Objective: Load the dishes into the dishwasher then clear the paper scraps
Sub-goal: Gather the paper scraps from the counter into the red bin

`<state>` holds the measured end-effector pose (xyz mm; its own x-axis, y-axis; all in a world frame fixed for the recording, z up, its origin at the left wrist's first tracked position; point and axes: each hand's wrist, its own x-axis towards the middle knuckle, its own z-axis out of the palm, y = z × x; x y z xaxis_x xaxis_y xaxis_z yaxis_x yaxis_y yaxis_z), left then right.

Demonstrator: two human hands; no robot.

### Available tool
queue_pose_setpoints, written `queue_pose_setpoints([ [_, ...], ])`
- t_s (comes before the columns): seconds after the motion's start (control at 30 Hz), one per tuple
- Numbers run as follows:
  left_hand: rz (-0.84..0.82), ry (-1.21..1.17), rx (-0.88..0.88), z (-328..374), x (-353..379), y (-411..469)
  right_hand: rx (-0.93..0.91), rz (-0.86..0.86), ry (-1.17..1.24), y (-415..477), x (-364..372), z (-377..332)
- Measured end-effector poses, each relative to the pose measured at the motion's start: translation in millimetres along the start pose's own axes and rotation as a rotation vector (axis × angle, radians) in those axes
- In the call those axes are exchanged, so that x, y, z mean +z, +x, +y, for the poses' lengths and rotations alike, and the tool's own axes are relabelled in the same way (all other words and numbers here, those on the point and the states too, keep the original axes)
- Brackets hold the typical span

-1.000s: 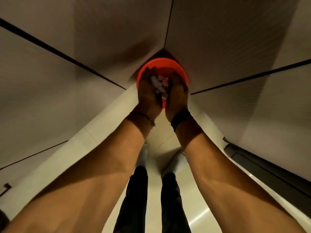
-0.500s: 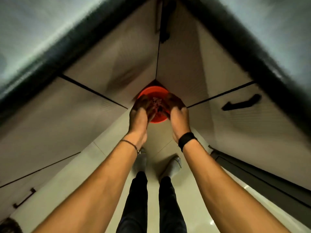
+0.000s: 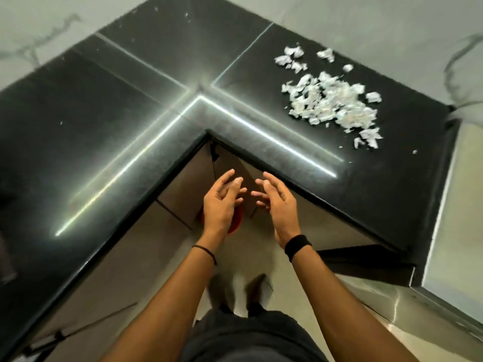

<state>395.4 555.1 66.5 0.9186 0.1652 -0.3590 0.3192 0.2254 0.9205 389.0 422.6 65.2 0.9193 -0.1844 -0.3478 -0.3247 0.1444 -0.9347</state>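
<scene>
A heap of white paper scraps [image 3: 330, 99] lies on the black countertop [image 3: 117, 105], at its far right. My left hand [image 3: 220, 201] and my right hand [image 3: 277, 202] are raised side by side in front of the counter's inner corner, fingers spread and relaxed, holding nothing. Below them on the floor stands a red bin [image 3: 236, 223], mostly hidden behind my left hand. Both hands are well short of the scraps, to their lower left.
The L-shaped counter wraps round me, with beige cabinet fronts [image 3: 183, 194] under it. A steel surface [image 3: 457, 231] adjoins the counter at the right. A few tiny paper bits [image 3: 156, 9] dot the far counter. My feet stand on the pale floor [image 3: 282, 291].
My hands were cupped over the red bin with scraps in them; now they are lifted, spread and hold nothing. The view has risen from the floor corner to the countertop.
</scene>
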Motion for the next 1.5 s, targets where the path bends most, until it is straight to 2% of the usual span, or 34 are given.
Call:
queue_pose_setpoints([
  [0.43,-0.419,0.058,0.064,27,126,41,-0.154,0.294,0.166,29,-81,-46],
  [0.63,-0.506,0.113,0.075,26,201,70,-0.19,0.377,0.135,80,-136,-60],
  [0.77,-0.497,0.113,0.043,27,244,89,-0.18,0.423,0.085,107,-171,-72],
  [0.93,-0.499,0.144,0.003,24,275,113,-0.164,0.511,-0.28,143,-200,-72],
  [1.13,-0.556,0.185,-0.042,21,284,151,-0.163,0.518,-0.796,179,-198,-65],
  [1.27,-0.604,0.169,-0.066,17,289,175,-0.169,0.627,-0.981,186,-192,-60],
  [1.33,-0.613,0.158,-0.081,14,291,182,-0.149,0.696,-0.914,186,-188,-61],
  [1.43,-0.599,0.089,-0.172,8,297,184,-0.172,0.793,-0.643,178,-175,-75],
  [1.5,-0.608,-0.039,-0.342,6,304,184,-0.245,0.715,-0.492,171,-162,-87],
])
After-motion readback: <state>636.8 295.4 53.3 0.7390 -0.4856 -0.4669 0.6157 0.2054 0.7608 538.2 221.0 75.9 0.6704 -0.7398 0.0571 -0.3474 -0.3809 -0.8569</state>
